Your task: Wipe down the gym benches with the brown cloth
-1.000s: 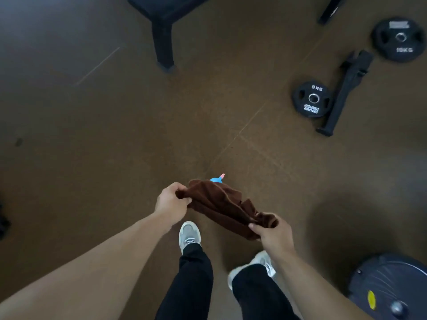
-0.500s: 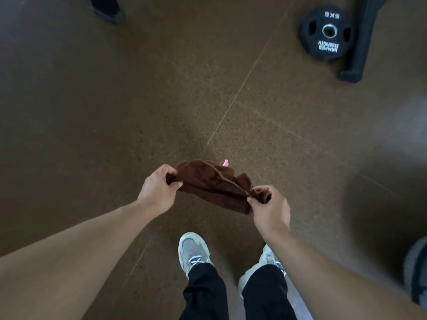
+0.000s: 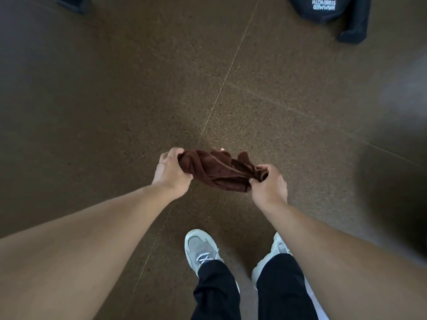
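Note:
The brown cloth [image 3: 219, 172] is bunched and stretched between both hands at waist height over the floor. My left hand [image 3: 172, 174] grips its left end, my right hand [image 3: 268, 185] pinches its right end. A small pink tip shows just behind the cloth. Of the gym bench, only the foot of a dark leg [image 3: 71, 3] shows at the top left edge.
A black weight plate [image 3: 323, 8] and a black bar-like stand [image 3: 355, 26] lie at the top right. My two light shoes [image 3: 201, 250] stand on the brown speckled floor [image 3: 115, 100]. A dark shadow fills the right edge.
The view has tilted further down, so the bench leg and weight plate have slid toward the top edge. Both hands have kept hold of the cloth and bunched it tighter.

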